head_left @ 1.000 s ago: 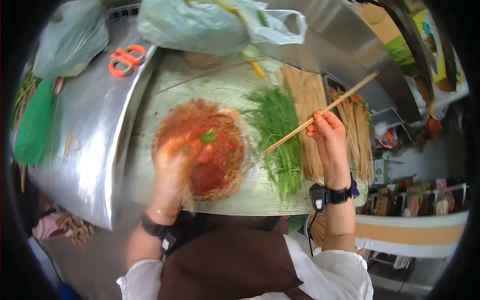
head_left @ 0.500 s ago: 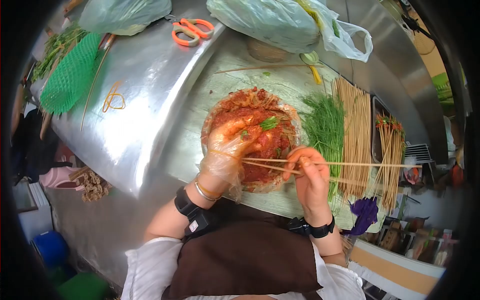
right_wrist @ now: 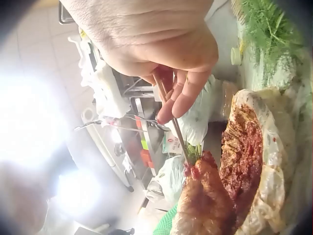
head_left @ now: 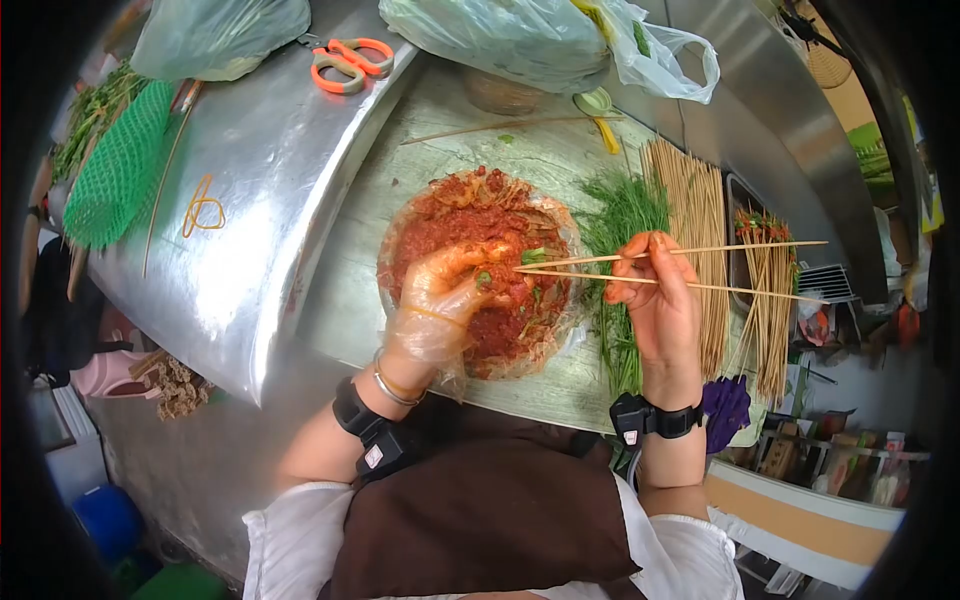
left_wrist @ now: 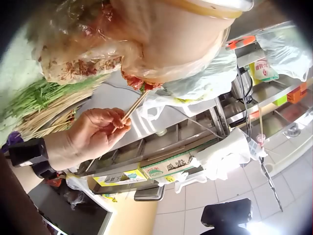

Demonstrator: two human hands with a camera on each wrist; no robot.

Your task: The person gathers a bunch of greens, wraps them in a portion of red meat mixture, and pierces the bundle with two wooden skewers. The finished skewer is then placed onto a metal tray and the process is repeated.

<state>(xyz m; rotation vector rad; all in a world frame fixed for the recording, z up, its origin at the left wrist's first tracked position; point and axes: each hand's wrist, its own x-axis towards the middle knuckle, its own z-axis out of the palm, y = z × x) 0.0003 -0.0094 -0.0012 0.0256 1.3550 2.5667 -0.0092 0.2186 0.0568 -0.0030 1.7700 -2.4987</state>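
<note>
My left hand [head_left: 435, 290], in a clear plastic glove with a rubber band at the wrist, is over a plastic-lined bowl [right_wrist: 276, 191] of red marinated meat [head_left: 455, 220]. Between its fingertips it pinches a red-sauced piece of meat [right_wrist: 194, 172] with green leaf [right_wrist: 194, 151] beside it. My bare right hand [head_left: 660, 300] holds two thin wooden skewers [head_left: 745, 247] between thumb and fingers, spread apart at the far end. Their tips come together at the left fingertips, and in the right wrist view one skewer [right_wrist: 173, 117] meets the meat. Sauce stains the right fingertips.
Right of the bowl lie feathery green herbs [head_left: 618, 335] and a row of bare skewers [head_left: 700, 215]. Beyond them, loaded skewers [head_left: 768, 265] rest at a dark tray. Orange-handled scissors [head_left: 350, 62] and plastic bags [head_left: 500, 40] are at the back; a purple cloth-like item [head_left: 727, 408] hangs at the front edge.
The right hand has brought the skewers left and down to the left hand, their tips now at its fingertips. The left hand has stopped its blurred motion over the meat. The head view has shifted.
</note>
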